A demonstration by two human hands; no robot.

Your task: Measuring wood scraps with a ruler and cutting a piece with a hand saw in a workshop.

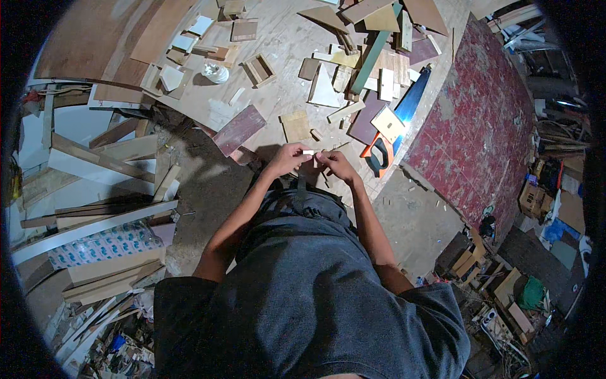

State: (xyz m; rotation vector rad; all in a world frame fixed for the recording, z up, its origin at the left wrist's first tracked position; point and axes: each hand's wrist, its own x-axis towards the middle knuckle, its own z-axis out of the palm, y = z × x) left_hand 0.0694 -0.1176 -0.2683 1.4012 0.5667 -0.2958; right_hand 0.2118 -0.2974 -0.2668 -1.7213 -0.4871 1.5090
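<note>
My left hand (pixel 288 159) and my right hand (pixel 338 166) meet at the near edge of the wooden worktable, just in front of my waist. Between the fingertips is a small pale wood piece (pixel 308 152), pinched by my left hand. The fingers of my right hand are closed at its other end, where a second small bit seems to be; whether it is separate I cannot tell. Just beyond my hands lie a square light-wood piece (pixel 294 126) and a tiny wood offcut (pixel 316 134). To their right rests a handsaw with an orange and black handle (pixel 377 156).
Offcuts crowd the table's far right, including a long green strip (pixel 371 62). A small open wooden box (pixel 259 69), a white container (pixel 215 73) and a dark red board (pixel 240 129) lie farther left. Planks (pixel 107 164) pile up on the left; a red surface (pixel 473 126) stretches to the right.
</note>
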